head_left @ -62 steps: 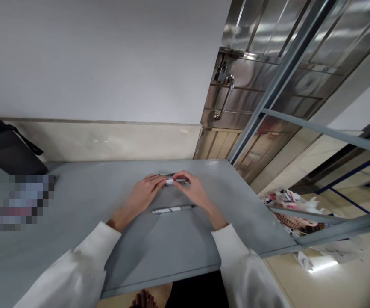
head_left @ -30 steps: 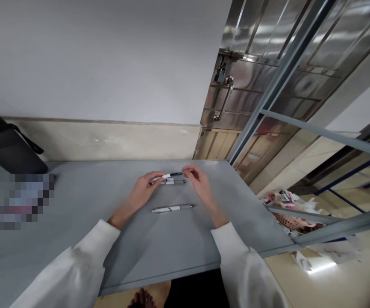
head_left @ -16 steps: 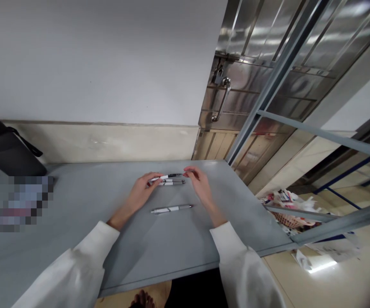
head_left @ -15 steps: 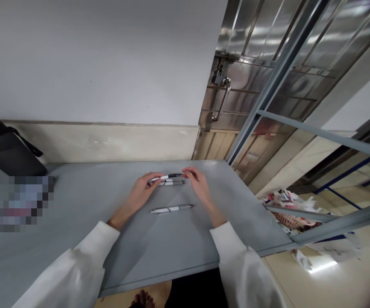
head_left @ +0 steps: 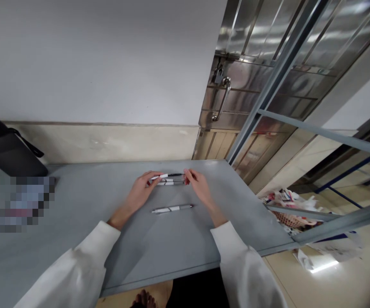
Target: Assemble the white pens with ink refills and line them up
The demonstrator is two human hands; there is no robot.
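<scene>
My left hand (head_left: 142,188) pinches the white barrel of a pen (head_left: 163,176), which lies nearly level, its thin black part pointing right. At that right-hand end, the closed fingertips of my right hand (head_left: 197,182) meet the pen; exactly which piece they grip is too small to make out. Just below the held pen, grey-and-white pens (head_left: 169,183) lie close together on the grey tabletop (head_left: 185,244), partly covered by my fingers. Nearer to me, a single grey-and-white pen (head_left: 172,209) rests on the surface, apart from both hands.
A black case with a strap (head_left: 13,147) stands at the left by the wall, beside a pixelated flat object (head_left: 23,199). Grey metal frame bars (head_left: 252,124) rise along the table's right edge. Beyond them are a padlocked metal door (head_left: 236,94) and a filled basket (head_left: 292,219).
My right hand has shifted slightly right, and the held pen's black part now looks thinner and more exposed. My left hand stays almost where it was.
</scene>
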